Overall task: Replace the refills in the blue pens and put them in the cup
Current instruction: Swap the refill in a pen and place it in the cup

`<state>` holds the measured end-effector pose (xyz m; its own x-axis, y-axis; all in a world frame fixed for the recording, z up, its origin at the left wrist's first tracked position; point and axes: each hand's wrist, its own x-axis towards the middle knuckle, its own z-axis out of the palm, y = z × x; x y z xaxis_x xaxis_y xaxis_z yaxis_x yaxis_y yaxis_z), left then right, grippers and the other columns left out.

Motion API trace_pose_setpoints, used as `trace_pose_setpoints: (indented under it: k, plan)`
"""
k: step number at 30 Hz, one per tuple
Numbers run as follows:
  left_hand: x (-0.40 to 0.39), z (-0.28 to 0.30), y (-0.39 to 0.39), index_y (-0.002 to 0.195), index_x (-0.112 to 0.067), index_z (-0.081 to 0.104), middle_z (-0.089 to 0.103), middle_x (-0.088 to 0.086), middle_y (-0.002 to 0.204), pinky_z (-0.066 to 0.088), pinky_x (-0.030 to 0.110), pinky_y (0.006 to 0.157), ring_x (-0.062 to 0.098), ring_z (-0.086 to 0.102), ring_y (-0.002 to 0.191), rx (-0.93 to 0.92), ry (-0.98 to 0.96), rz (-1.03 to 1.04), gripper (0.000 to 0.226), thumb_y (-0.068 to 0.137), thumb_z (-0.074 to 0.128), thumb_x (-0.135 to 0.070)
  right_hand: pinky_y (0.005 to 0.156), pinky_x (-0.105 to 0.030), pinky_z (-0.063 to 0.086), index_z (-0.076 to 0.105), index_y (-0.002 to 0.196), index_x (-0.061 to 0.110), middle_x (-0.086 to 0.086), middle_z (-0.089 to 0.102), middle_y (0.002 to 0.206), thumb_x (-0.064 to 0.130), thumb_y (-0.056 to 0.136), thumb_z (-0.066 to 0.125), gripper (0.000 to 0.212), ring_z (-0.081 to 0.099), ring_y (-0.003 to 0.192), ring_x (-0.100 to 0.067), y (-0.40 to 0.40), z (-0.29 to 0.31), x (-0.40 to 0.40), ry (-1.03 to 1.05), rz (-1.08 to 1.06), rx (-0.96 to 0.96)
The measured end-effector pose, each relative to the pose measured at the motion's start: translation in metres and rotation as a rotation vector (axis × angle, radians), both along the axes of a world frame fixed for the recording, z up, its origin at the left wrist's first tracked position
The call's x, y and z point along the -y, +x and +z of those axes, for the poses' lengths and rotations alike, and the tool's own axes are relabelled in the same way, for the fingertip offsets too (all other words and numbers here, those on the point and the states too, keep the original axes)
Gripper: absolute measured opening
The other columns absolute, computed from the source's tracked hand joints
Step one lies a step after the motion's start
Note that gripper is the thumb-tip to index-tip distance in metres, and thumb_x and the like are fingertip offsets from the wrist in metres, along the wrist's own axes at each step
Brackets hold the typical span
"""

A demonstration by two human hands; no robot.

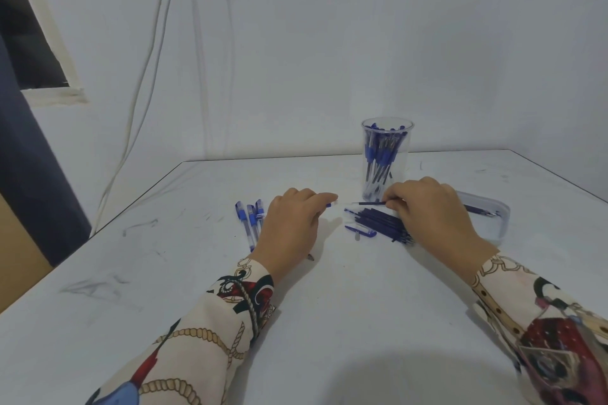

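Near the cup (387, 154): refill going into a pen.
Right hand (431, 210) is pinching a refill (370, 203); left hand (292, 220) is gripping the pen barrel (331, 204). Next, probably, aligning tip with opening.

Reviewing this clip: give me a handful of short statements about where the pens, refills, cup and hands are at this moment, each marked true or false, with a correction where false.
1. The clear cup stands upright with blue pens inside. True.
2. The right hand is empty. False: it pinches a thin dark refill that points toward the left hand.
3. A pile of dark refills lies on the table by the right hand. True.
4. The blue pens left of the left hand are in the cup. False: they lie flat on the table.
5. A loose blue pen cap lies beside the refill pile. True.
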<state>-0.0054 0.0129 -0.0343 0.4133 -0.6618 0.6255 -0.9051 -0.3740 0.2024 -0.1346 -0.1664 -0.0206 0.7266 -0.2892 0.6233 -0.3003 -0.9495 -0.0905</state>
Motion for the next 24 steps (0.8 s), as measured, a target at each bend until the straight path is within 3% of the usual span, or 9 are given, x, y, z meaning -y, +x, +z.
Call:
trace_pose_setpoints:
  k: [10, 24]
  plan:
    - [0.0003, 0.0002, -0.0022, 0.128, -0.025, 0.054, 0.062, -0.002, 0.114, 0.024, 0.021, 0.078, 0.017, 0.048, 0.1, -0.016, 0.051, 0.012, 0.034, 0.099, 0.041, -0.014, 0.071, -0.029, 0.031, 0.069, 0.103, 0.025, 0.003, 0.07, 0.095, 0.028, 0.095, 0.051, 0.02, 0.056, 0.085, -0.02, -0.001, 0.0027, -0.0027, 0.004, 0.003, -0.008]
    - [-0.0003, -0.0022, 0.0015, 0.124, -0.016, 0.056, 0.065, 0.003, 0.102, 0.039, 0.03, 0.085, 0.022, 0.053, 0.096, -0.1, -0.001, -0.068, 0.039, 0.094, 0.038, 0.001, 0.072, -0.031, 0.029, 0.07, 0.102, 0.026, 0.004, 0.071, 0.095, 0.023, 0.096, 0.05, 0.021, 0.052, 0.086, -0.02, -0.002, 0.0024, -0.0022, 0.023, 0.016, -0.033]
